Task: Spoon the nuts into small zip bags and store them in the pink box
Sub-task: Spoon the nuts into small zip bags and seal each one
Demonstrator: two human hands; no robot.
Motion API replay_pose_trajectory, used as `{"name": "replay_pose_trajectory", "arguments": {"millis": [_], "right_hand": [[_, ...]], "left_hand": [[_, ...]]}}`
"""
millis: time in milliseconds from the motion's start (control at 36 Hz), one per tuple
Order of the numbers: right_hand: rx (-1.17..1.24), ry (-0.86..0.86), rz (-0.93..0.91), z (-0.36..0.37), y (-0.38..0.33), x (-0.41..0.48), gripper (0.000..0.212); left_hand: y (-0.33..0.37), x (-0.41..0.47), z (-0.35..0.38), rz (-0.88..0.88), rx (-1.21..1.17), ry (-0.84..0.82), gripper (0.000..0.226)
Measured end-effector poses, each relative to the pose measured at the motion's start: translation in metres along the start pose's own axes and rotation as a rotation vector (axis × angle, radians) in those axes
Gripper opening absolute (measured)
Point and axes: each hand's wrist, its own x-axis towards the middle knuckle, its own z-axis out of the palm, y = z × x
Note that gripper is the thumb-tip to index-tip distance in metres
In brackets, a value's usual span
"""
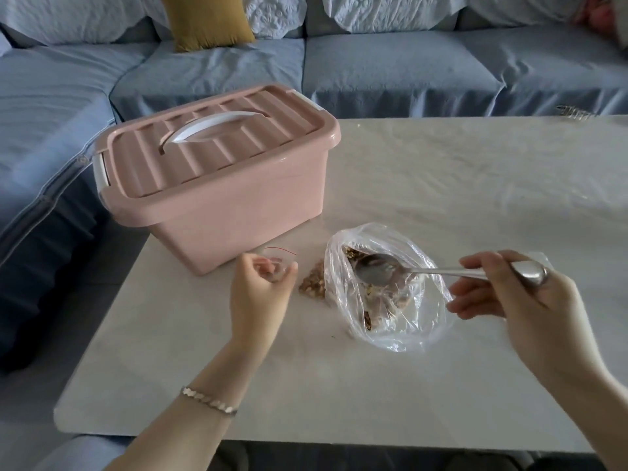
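Steel shines dully on the spoon, whose bowl looks empty and hangs just over the open mouth of the large clear bag. The right hand holds the handle near its end, fingers curled round it. Nuts, brown and broken into rough bits, lie low in the crinkled, floppy film. The left hand is curled and seems to pinch a small zip bag with a thin red seal line, though the film is too clear and blurred to show its mouth. To scoop well, I judge the spoon should dip along the bag's floor, come up level, and meet the small bag held wide open close by. A filled packet lies on the pale, smooth table between the left hand and the big bag. The pink box, its ribbed lid on, stands just behind.
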Motion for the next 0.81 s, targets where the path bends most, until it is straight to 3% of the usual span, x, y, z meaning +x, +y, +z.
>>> {"name": "replay_pose_trajectory", "arguments": {"millis": [83, 139, 222, 306, 361, 444, 528, 611, 722, 806], "right_hand": [[0.024, 0.023, 0.006, -0.009, 0.016, -0.007, 0.058], [0.027, 0.015, -0.016, -0.014, 0.026, -0.013, 0.065], [-0.007, -0.029, -0.092, -0.019, 0.041, -0.024, 0.052], [-0.236, -0.115, -0.285, -0.023, 0.058, -0.033, 0.03], [-0.416, -0.191, -0.404, -0.027, 0.073, -0.035, 0.026], [-0.635, -0.245, -0.519, -0.032, 0.102, -0.037, 0.027], [-0.836, -0.264, -0.659, -0.037, 0.128, -0.037, 0.028], [-1.02, -0.267, -0.728, -0.04, 0.147, -0.036, 0.03], [-1.109, -0.262, -0.657, -0.043, 0.16, -0.035, 0.036], [-1.106, -0.273, -0.577, -0.044, 0.156, -0.035, 0.048]], "left_hand": [[-0.013, 0.019, 0.004, -0.111, 0.038, -0.005, 0.034], [-0.018, 0.024, 0.007, -0.16, 0.074, -0.04, 0.037], [-0.02, 0.024, 0.009, -0.136, 0.084, -0.054, 0.043], [-0.018, 0.022, 0.009, -0.122, 0.062, -0.073, 0.08], [-0.018, 0.018, 0.006, -0.1, 0.054, -0.081, 0.096], [-0.016, 0.011, 0.0, -0.078, 0.053, -0.072, 0.101], [-0.011, 0.001, -0.004, -0.001, 0.127, 0.002, 0.095], [-0.002, -0.019, -0.006, 0.148, 0.146, 0.04, 0.073], [0.0, -0.038, -0.003, 0.376, 0.175, -0.061, 0.044], [0.011, -0.047, 0.003, 0.408, 0.148, -0.175, 0.025]]}}
